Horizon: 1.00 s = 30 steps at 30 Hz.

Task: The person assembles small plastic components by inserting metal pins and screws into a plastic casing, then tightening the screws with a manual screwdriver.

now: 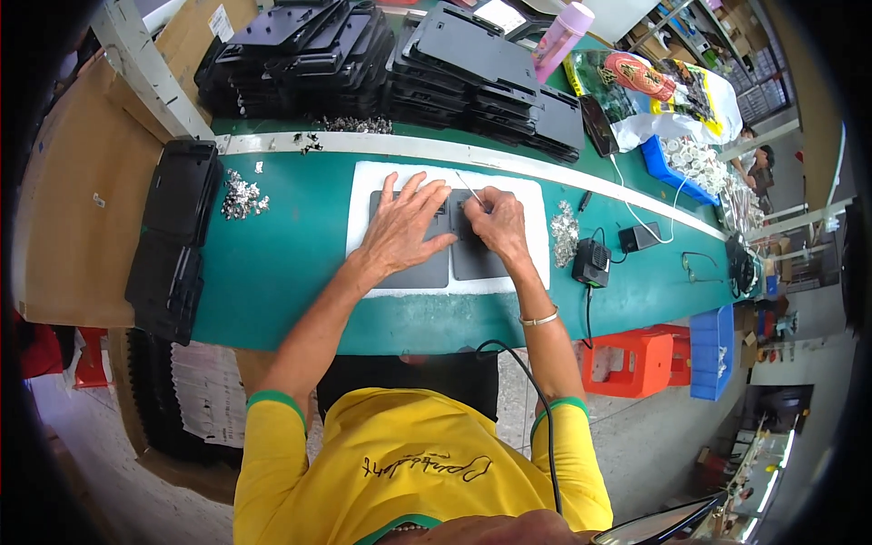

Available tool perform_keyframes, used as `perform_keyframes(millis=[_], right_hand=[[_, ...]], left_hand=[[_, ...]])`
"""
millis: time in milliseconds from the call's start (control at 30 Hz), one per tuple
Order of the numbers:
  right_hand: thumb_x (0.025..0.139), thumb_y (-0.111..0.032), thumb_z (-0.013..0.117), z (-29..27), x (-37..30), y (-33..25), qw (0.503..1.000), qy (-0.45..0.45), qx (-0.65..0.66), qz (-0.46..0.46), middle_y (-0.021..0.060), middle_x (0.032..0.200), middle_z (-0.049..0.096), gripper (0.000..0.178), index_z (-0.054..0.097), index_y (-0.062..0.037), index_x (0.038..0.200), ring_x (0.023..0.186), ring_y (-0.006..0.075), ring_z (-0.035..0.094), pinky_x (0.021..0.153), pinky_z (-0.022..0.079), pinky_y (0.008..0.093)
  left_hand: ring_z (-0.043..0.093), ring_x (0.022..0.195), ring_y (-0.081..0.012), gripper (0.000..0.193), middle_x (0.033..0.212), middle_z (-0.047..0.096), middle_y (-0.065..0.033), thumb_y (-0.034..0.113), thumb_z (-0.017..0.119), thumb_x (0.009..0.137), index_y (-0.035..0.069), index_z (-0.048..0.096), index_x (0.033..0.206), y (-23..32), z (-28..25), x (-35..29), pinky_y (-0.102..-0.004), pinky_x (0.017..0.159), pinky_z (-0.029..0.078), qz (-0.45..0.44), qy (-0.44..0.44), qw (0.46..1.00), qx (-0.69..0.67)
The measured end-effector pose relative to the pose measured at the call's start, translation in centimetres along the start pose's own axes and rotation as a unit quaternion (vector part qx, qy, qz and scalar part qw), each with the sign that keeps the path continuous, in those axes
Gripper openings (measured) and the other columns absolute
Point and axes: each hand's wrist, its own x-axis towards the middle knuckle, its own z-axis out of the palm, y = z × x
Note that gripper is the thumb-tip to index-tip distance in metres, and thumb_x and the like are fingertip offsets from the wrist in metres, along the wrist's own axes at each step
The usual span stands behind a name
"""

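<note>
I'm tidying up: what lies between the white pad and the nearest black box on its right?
The head view shows a pile of small shiny pieces between the pad and box.

Workroom interior, viewed from where I stand. A workbench with a green top (291,236) spans the room; a white rail (418,147) runs along its length. At left, a white post (150,68) rises beside a tall brown cardboard sheet (77,191). The floor (654,440) is pale grey. Below the bench at right stands an orange-red plastic stool (651,363), with a blue bin (713,354) just beside it. Beyond, upper right, is loaded shelving (727,45); lower right, a bright strip light (787,451) glows. Distant detail is blurred.
</note>
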Motion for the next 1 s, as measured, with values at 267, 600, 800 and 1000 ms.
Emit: perform_keyframes(millis=[267,600,800,1000], right_hand=[[0.078,-0.016,0.062,0.4,0.2,-0.2,0.999,0.005,-0.037,-0.013,0.0102,0.059,0.061,0.017,0.066,0.0007,0.076,0.055,0.0164,0.059,0.054,0.047,0.0323],[0.077,-0.016,0.062,-0.3,0.4,-1.0,0.999,-0.041,-0.021,0.003,0.0126,0.061,0.064,0.018,0.067,0.0003,0.076,0.055,0.0217,0.063,0.056,0.05,0.0343],[0.076,-0.016,0.062,-0.3,1.0,-0.9,0.998,-0.058,-0.02,0.006,0.0111,0.057,0.062,0.018,0.066,0.0014,0.072,0.052,0.0178,0.059,0.054,0.048,0.0324],[0.078,-0.015,0.063,-0.2,1.1,-0.9,0.997,-0.076,-0.013,0.023,0.0042,0.056,0.056,0.018,0.064,0.0008,0.069,0.052,0.0107,0.05,0.05,0.041,0.0281]], left_hand=[[0.039,0.127,-0.0328,0.068,0.13,0.05,-0.0106,0.04,0.072,0.075,0.004,0.049,0.127,-0.3,0.6,-0.2,-0.0601,0.109,0.018,0.006,0.026,1.0,-0.014],[0.04,0.128,-0.0326,0.067,0.131,0.049,-0.01,0.037,0.074,0.073,0.007,0.048,0.127,-0.1,0.7,-0.3,-0.0596,0.109,0.019,-0.012,0.021,0.999,-0.024],[0.04,0.128,-0.0339,0.066,0.131,0.05,-0.0115,0.037,0.073,0.075,0.005,0.048,0.127,-0.2,0.7,-0.3,-0.0596,0.109,0.019,-0.013,0.02,1.0,-0.019],[0.043,0.124,-0.0331,0.061,0.122,0.054,-0.0107,0.041,0.072,0.075,0.003,0.053,0.119,-0.2,1.2,-0.3,-0.0584,0.107,0.021,0.001,0.064,0.998,-0.007]])
